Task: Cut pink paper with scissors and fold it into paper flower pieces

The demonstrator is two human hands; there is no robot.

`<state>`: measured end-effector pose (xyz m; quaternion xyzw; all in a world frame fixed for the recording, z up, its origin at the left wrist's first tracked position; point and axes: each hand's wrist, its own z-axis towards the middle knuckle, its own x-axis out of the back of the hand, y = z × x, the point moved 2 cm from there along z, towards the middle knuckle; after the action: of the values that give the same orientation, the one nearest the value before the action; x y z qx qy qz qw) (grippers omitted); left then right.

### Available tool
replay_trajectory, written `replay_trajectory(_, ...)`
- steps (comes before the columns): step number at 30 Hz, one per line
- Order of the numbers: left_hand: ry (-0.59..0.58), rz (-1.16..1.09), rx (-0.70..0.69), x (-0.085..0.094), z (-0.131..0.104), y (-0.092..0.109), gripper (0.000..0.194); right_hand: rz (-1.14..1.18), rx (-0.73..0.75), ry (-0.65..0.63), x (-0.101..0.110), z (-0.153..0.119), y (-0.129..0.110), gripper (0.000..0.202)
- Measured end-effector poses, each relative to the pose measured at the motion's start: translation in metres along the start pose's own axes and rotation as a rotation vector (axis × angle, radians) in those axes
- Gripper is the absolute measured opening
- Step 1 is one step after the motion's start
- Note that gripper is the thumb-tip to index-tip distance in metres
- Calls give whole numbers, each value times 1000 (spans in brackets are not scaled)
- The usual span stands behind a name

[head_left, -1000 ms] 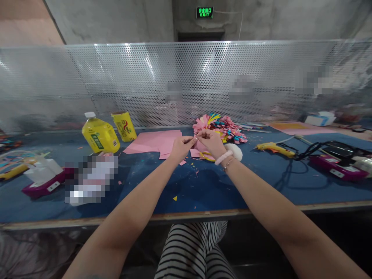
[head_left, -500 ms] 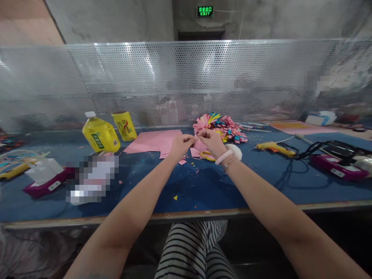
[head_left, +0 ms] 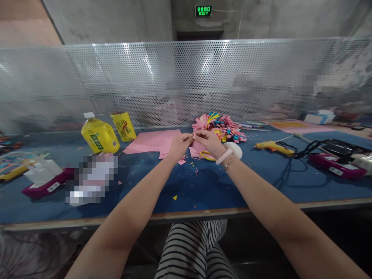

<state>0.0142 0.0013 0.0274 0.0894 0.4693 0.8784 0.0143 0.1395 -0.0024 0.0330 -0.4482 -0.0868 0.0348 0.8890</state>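
Pink paper piece [head_left: 197,146] is pinched between the fingertips of both hands over the blue table [head_left: 203,186], just in front of the heap of paper flowers [head_left: 221,128]. The left hand [head_left: 180,145] is closed on the near-left edge of the piece with thumb and forefinger, and the right hand [head_left: 211,143] is closed on its upper edge, the fingertips of the two hands almost touching; how the piece is folded cannot be told, since it is small and partly covered by the fingers. A fluffy white band [head_left: 229,152] is worn at the right wrist, and a yellow ring-shaped object [head_left: 205,156] is seen partly hidden under that hand.

Left of the flower heap, loose pink sheets [head_left: 155,141] are spread flat on the table, reaching right up to the left hand. Further left of the heap, a yellow bottle [head_left: 99,135] with a white cap and a yellow can [head_left: 123,125] are stood side by side. Right of the heap, a yellow glue gun [head_left: 273,147] is laid on the table with a black cable [head_left: 305,149] beyond it, and a purple box [head_left: 334,164] is placed further right still. Behind the heap, a perforated metal screen [head_left: 186,77] is set along the table's far edge. Small paper scraps [head_left: 175,197] are scattered on the table nearer the person than the heap.
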Motion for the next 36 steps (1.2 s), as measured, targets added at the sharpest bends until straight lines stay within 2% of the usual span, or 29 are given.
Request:
replay_trajectory(6, -11, 91, -42, 1, -3, 5, 24, -46, -22, 61, 3, 0, -2, 15)
replay_trajectory(15, 5, 394, -123, 0, -6, 8, 25, -74, -18, 127, 3, 1, -2, 10)
replay_trajectory(20, -40, 284, -71, -5, -5, 9, 13, -47, -56, 159, 7, 2, 2, 11)
replay_trajectory(24, -66, 189, -6, -5, -3, 7, 15, -14, -83, 185, 8, 1, 4, 12)
replay_trajectory(31, -88, 255, -72, -3, 0, 5, 14, -4, -87, 214, 10, 3, 12, 15)
replay_trajectory(36, -119, 246, -64, -2, 0, 0, 13, -21, -67, 236, 16, 7, 26, 19)
